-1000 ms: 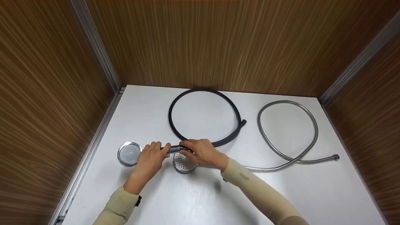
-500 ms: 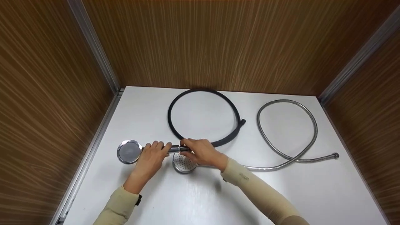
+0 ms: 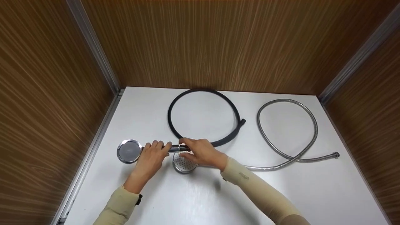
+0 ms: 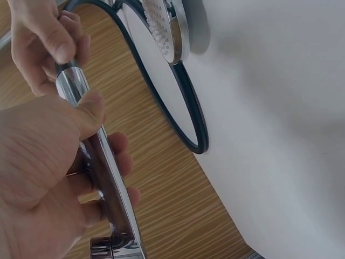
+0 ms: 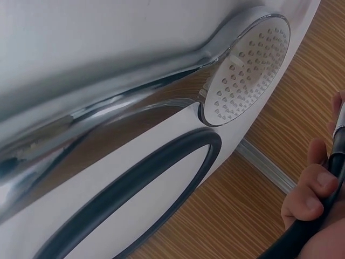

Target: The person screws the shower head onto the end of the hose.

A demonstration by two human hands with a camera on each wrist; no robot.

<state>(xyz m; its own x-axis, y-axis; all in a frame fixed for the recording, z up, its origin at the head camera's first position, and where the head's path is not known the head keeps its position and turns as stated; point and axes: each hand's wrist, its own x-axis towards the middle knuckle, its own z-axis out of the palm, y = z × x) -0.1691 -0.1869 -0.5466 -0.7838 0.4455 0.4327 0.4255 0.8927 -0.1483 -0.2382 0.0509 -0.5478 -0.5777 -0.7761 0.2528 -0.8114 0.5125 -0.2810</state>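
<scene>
A chrome hand shower (image 3: 129,151) lies across my left hand (image 3: 150,162), whose fingers curl round its handle (image 4: 110,186). At the handle's lower end my right hand (image 3: 203,151) pinches the end of a black hose (image 5: 299,234) between thumb and fingers, right at the chrome collar. The hose's loop (image 3: 169,114) lies on the table behind the hands. Below the right hand a second shower head (image 3: 184,164) with a dotted spray face rests on the table; in the head view that hand hides part of it.
A braided steel hose (image 3: 268,168) runs from behind the right forearm into a loop at the right, ending in a metal nut (image 3: 336,155). Wood-grain panels (image 3: 203,47) border the white table (image 3: 187,200) at the back and both sides.
Over the last second the held hand shower has tilted and risen slightly at its head end. The right fingers have shifted a little at the joint, baring more of the black hose end.
</scene>
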